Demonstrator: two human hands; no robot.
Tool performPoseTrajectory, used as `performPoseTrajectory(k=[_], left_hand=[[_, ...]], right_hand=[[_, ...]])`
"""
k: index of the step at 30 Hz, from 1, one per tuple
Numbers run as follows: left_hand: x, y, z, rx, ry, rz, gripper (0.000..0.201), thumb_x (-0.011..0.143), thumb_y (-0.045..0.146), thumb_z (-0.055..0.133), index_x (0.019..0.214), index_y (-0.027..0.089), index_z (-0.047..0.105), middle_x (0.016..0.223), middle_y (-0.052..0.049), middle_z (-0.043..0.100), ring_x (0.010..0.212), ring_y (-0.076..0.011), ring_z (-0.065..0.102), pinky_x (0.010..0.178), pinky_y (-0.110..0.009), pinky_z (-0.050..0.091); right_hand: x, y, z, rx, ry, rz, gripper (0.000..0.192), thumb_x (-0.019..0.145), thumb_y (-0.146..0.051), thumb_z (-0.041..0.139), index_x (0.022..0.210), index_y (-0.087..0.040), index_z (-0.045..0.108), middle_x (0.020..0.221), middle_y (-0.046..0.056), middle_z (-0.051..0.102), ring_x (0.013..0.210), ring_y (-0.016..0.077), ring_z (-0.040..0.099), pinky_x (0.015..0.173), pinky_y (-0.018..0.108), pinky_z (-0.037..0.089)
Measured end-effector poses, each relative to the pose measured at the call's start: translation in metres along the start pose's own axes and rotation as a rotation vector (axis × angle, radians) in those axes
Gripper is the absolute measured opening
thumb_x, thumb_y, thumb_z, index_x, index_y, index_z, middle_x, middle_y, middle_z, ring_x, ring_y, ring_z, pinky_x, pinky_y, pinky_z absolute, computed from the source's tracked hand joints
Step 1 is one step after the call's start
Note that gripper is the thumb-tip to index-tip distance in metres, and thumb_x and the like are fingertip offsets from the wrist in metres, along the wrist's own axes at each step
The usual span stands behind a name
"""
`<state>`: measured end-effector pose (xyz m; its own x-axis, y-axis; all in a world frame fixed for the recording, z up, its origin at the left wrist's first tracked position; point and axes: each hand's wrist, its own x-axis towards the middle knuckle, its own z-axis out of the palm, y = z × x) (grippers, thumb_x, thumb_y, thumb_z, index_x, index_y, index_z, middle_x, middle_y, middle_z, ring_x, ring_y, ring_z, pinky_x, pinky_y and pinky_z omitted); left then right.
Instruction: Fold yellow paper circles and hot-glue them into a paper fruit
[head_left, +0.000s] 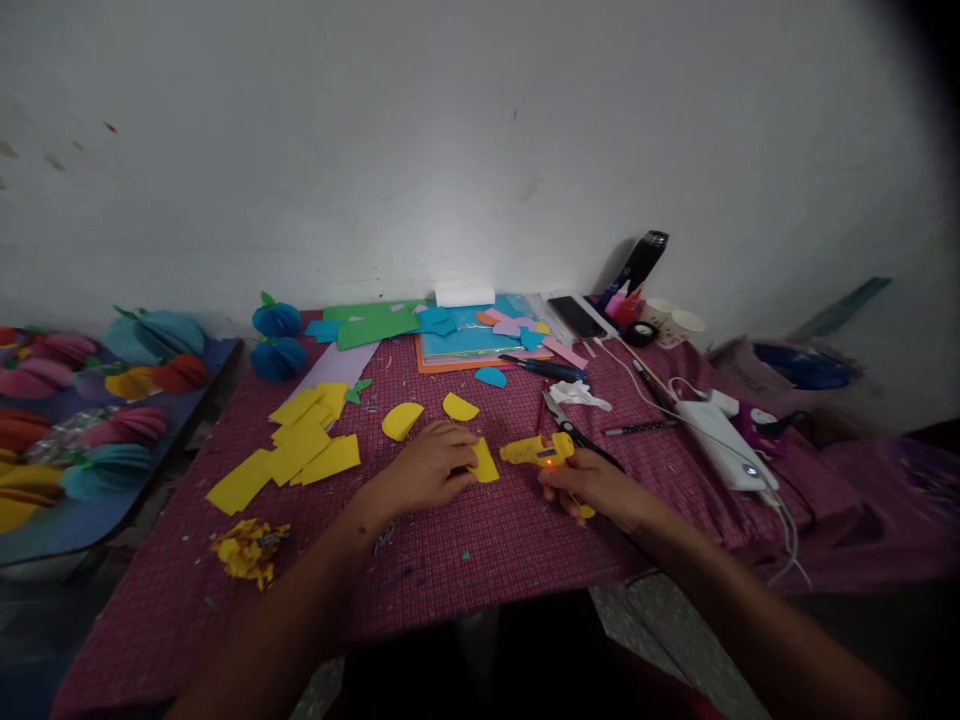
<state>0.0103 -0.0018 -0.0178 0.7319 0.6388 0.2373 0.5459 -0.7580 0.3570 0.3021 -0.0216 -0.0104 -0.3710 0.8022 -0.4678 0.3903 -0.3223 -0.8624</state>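
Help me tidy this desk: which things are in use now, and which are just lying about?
In use: glue gun in right hand; yellow piece under left hand.

Lying about: scissors, phone, cups, power bank, scraps, yellow sheets.

Matt yellow paper piece (pixel 484 461); glossy plastic glue gun (pixel 537 451); checked woven tablecloth (pixel 480 540).

The left hand (pixel 429 465) covers most of the yellow paper piece (pixel 484 462) it presses down, and the right hand (pixel 600 486) hides the grip of the glue gun (pixel 541 451). The paper flowers (pixel 90 400) run off the left edge. The cable (pixel 784 525) drops out of sight over the table (pixel 487 540) edge.
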Motion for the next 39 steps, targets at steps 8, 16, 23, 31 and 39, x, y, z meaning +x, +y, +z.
performPoseTrajectory(k=[8,16,23,31,39], left_hand=[[-0.0007,0.0002,-0.0002,0.010,-0.004,-0.007,0.011,0.091,0.028,0.062,0.097,0.023,0.070,0.126,-0.006,0.066,0.126,-0.0249,0.055,0.109,-0.045,0.037],[0.0003,0.0019,-0.0022,0.014,-0.010,-0.006,0.011,0.091,0.028,0.062,0.094,0.022,0.069,0.127,-0.006,0.066,0.125,-0.0249,0.055,0.110,-0.045,0.037],[0.0001,0.0023,-0.0031,0.003,-0.012,-0.006,0.011,0.092,0.028,0.060,0.094,0.022,0.069,0.126,-0.006,0.066,0.125,-0.0249,0.055,0.109,-0.045,0.038],[-0.0004,0.0001,-0.0010,0.000,-0.008,-0.005,0.011,0.091,0.028,0.061,0.096,0.023,0.069,0.126,-0.006,0.066,0.126,-0.0255,0.055,0.110,-0.045,0.037],[0.0002,0.0010,-0.0022,0.010,-0.015,0.000,0.011,0.091,0.028,0.061,0.095,0.022,0.069,0.128,-0.007,0.065,0.125,-0.0252,0.055,0.109,-0.045,0.037]], right_hand=[[-0.0011,-0.0019,0.0000,-0.002,-0.005,0.002,0.032,0.081,-0.046,0.061,0.067,-0.017,0.062,0.044,-0.003,0.052,0.035,0.0097,0.044,0.036,0.023,0.037],[-0.0016,-0.0030,0.0018,-0.004,0.005,0.024,0.031,0.079,-0.046,0.062,0.066,-0.017,0.061,0.045,-0.003,0.051,0.035,0.0092,0.043,0.036,0.022,0.037],[-0.0037,-0.0065,0.0020,-0.005,0.008,0.023,0.033,0.079,-0.047,0.062,0.066,-0.017,0.061,0.043,-0.004,0.050,0.035,0.0090,0.043,0.036,0.022,0.036],[-0.0025,-0.0008,0.0004,0.004,-0.005,0.003,0.033,0.081,-0.048,0.061,0.068,-0.017,0.060,0.045,-0.004,0.051,0.035,0.0096,0.043,0.036,0.023,0.035],[-0.0019,-0.0023,0.0006,-0.018,0.001,0.020,0.034,0.081,-0.047,0.060,0.066,-0.017,0.059,0.043,-0.003,0.050,0.034,0.0097,0.043,0.037,0.023,0.036]])
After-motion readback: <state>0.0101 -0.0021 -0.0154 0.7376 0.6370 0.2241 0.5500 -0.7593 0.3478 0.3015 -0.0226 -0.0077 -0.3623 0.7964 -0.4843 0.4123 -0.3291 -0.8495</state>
